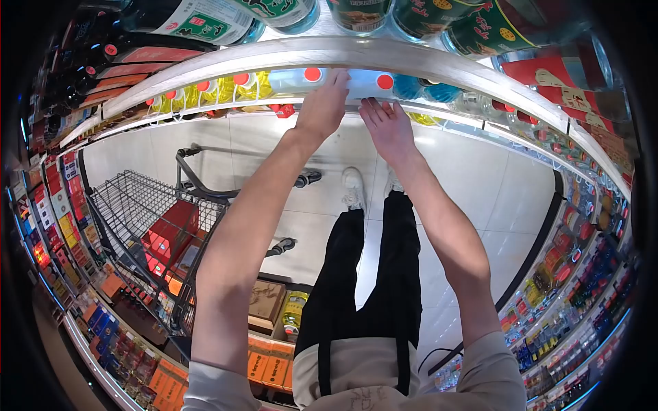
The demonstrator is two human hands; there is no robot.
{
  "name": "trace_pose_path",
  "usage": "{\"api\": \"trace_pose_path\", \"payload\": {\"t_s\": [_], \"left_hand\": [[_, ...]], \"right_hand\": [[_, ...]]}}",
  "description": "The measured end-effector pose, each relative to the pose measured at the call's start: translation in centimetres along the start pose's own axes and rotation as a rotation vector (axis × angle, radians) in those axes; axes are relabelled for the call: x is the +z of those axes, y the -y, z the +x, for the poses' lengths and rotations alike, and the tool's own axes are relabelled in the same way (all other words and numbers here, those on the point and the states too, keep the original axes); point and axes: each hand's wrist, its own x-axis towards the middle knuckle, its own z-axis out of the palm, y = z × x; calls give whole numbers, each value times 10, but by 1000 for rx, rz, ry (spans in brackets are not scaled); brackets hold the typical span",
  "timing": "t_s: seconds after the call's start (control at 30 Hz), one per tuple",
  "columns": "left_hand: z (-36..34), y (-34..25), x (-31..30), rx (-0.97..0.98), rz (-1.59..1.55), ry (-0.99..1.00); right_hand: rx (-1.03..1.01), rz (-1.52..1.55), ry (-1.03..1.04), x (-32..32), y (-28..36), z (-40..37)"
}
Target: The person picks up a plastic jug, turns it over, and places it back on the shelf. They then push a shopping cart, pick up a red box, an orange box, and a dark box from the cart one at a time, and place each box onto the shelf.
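My left hand [326, 108] reaches up to a shelf row, its blurred fingertips overlapping a clear bottle with a red cap [312, 75]. Whether its fingers grip that bottle, I cannot tell. Just right of it, another clear bottle with a red cap [384, 82] lies in the same row. Below this second cap, my right hand [388, 129] is open, fingers stretched toward the shelf's front edge and nothing held in them.
Yellow bottles [223, 89] line the row at left, blue bottles [408, 88] at right. A white shelf board [343, 49] crosses above, carrying large labelled bottles. A wire shopping cart [130, 198] with red boxes stands at left. More stocked shelves [569, 274] curve along the right.
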Motion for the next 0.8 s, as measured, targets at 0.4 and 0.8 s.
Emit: {"api": "trace_pose_path", "payload": {"t_s": [0.4, 0.8], "left_hand": [[9, -12, 14, -35, 217, -126], [-27, -43, 20, -163, -109, -358]], "right_hand": [[-27, -233, 29, 1, 6, -27], [-20, -613, 155, 1, 16, -65]]}}
